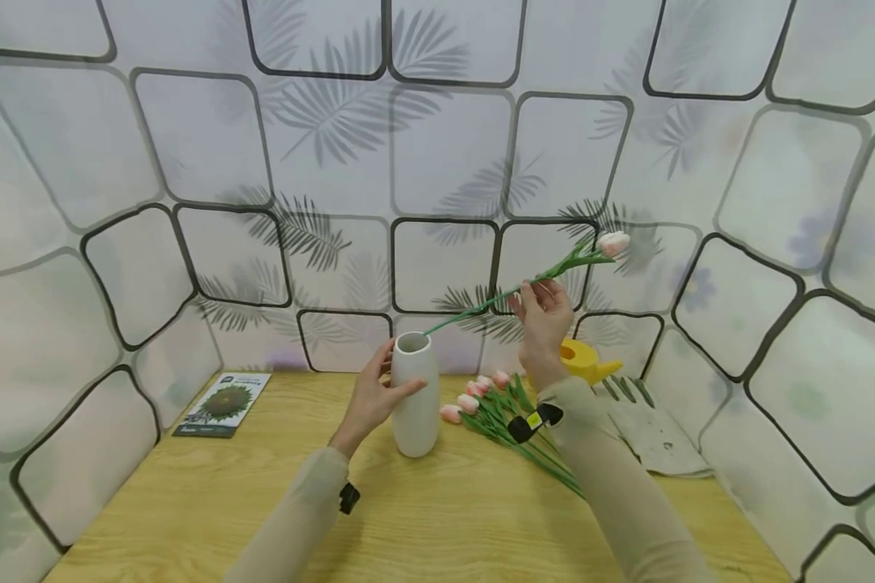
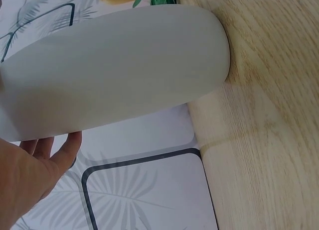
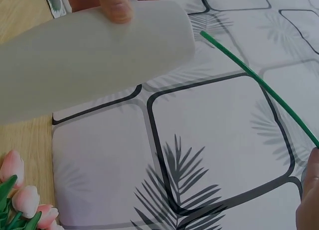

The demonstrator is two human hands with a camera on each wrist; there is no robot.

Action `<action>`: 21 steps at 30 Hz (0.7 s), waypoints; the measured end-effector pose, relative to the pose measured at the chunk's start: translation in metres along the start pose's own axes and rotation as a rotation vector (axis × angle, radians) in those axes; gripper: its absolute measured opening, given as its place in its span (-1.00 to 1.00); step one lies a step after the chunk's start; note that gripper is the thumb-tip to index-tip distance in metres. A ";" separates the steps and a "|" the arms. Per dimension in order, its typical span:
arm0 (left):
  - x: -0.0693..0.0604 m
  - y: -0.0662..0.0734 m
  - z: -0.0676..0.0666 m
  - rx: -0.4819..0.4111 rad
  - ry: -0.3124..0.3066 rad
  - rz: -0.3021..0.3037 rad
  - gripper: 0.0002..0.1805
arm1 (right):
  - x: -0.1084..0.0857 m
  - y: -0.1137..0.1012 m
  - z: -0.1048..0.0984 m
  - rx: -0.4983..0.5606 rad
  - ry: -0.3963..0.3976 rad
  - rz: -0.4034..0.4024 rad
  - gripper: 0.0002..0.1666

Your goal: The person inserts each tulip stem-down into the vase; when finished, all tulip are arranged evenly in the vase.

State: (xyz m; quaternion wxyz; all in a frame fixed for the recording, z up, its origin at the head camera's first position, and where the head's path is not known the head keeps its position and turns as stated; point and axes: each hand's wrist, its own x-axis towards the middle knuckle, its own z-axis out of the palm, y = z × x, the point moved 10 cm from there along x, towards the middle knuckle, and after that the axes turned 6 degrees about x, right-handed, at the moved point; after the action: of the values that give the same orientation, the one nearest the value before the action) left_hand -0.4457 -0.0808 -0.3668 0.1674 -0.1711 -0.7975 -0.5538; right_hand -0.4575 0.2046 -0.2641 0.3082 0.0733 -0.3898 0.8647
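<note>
A white vase (image 1: 416, 413) stands upright on the table, its opening at the top. My left hand (image 1: 372, 398) holds it round the upper part, thumb across the front; the left wrist view shows fingers of the left hand (image 2: 25, 175) against the vase (image 2: 119, 70). Up to the right, my right hand (image 1: 545, 324) pinches the green stem (image 1: 474, 310) of a single pink tulip (image 1: 612, 244). In the right wrist view the tip of the stem (image 3: 249, 73) is apart from the vase (image 3: 99, 56), just beyond its rim; the right hand (image 3: 309, 195) shows at the edge.
Several pink tulips (image 1: 474, 397) lie on the table (image 1: 437, 518) right of the vase. Behind the right forearm are a yellow watering can (image 1: 583, 362) and pale gloves (image 1: 656, 437). A sunflower packet (image 1: 222, 405) lies at the back left. Patterned fabric walls surround the table's back and sides.
</note>
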 end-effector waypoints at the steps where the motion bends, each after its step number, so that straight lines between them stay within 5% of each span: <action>1: 0.000 0.000 -0.001 0.002 0.000 0.001 -0.17 | -0.001 0.001 0.004 0.003 -0.012 -0.003 -0.81; 21: 0.001 -0.005 -0.002 0.020 -0.011 -0.031 -0.14 | -0.025 0.042 0.062 -0.146 -0.306 0.037 -0.70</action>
State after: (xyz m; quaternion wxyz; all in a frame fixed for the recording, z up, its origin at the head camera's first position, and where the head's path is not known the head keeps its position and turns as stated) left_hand -0.4489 -0.0840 -0.3697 0.1560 -0.1601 -0.8064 -0.5475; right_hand -0.4689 0.1266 -0.2570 0.2338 0.1745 -0.4953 0.8183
